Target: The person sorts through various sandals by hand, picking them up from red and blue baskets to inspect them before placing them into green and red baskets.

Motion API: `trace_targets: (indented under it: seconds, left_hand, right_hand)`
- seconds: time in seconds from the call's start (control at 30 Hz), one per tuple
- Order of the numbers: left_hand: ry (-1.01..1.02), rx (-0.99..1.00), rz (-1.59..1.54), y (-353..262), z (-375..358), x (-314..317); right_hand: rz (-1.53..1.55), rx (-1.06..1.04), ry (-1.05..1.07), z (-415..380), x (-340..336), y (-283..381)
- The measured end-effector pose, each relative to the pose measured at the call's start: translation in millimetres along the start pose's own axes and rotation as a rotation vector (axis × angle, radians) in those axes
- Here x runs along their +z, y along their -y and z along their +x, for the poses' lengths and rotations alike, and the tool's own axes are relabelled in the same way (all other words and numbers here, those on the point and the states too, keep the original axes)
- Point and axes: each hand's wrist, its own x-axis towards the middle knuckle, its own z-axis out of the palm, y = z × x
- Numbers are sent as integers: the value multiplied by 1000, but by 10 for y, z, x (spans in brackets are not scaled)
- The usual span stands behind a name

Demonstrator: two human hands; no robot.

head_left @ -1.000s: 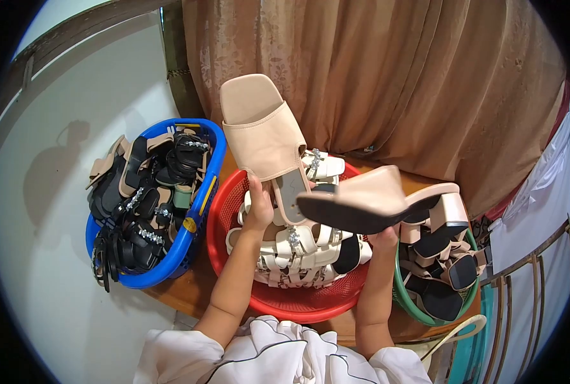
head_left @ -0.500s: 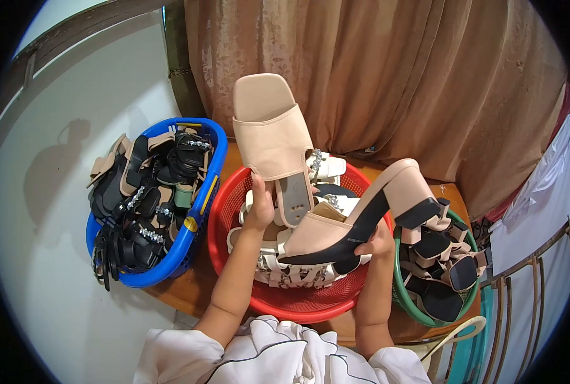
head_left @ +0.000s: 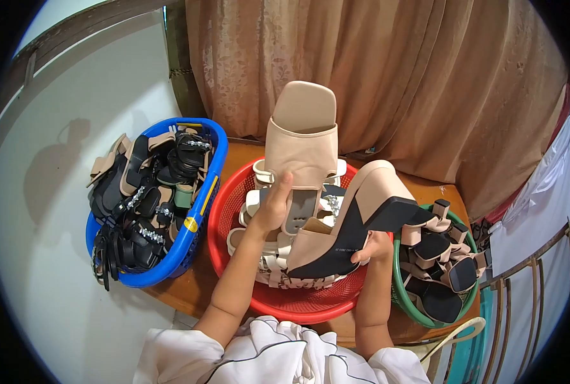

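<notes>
My left hand (head_left: 277, 203) grips a beige open-toe sandal (head_left: 303, 152) by its side, its toe pointing away and its insole facing up. My right hand (head_left: 373, 246) holds a second beige sandal (head_left: 312, 251) on its side, showing the black sole and a block heel with a black tip. Both sandals are above a red basket (head_left: 304, 313), which holds white sandals (head_left: 250, 238), some with shiny stones. The two beige sandals overlap in view; whether they touch, I cannot tell.
A blue basket (head_left: 218, 153) of black and beige sandals stands at the left. At the right is a green basket (head_left: 419, 313) with beige and black heeled sandals. All rest on a wooden table (head_left: 202, 297); a brown curtain (head_left: 362, 70) hangs behind.
The sandal in my left hand has moved right and now points more straight away. The one in my right hand has tilted more upright, its heel shifting left.
</notes>
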Motion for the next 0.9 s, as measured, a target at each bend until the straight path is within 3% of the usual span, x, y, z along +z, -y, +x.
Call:
trace_targets:
  seconds: [0.13, 0.3, 0.4, 0.5, 0.6, 0.7, 0.8, 0.9]
  left_hand:
    - [-61, 25, 239, 102, 13, -55]
    - [95, 60, 443, -163, -43, 72]
    - [132, 60, 483, -88, -41, 83]
    - [183, 20, 509, -75, -61, 83]
    - [308, 135, 450, -113, -23, 116]
    - [268, 118, 485, 2, -93, 66]
    - [219, 185, 424, 41, -83, 60]
    - [309, 65, 324, 9, -93, -2]
  right_hand:
    - [12, -45, -58, 70, 159, 142]
    - [30, 65, -26, 118, 224, 314]
    - [-30, 25, 40, 160, 217, 340]
    - [-38, 95, 25, 153, 237, 373]
    - [-30, 43, 8, 153, 224, 338]
    - [-36, -92, -6, 205, 221, 298]
    - [103, 19, -143, 180, 272, 251]
    - [127, 24, -58, 170, 157, 110]
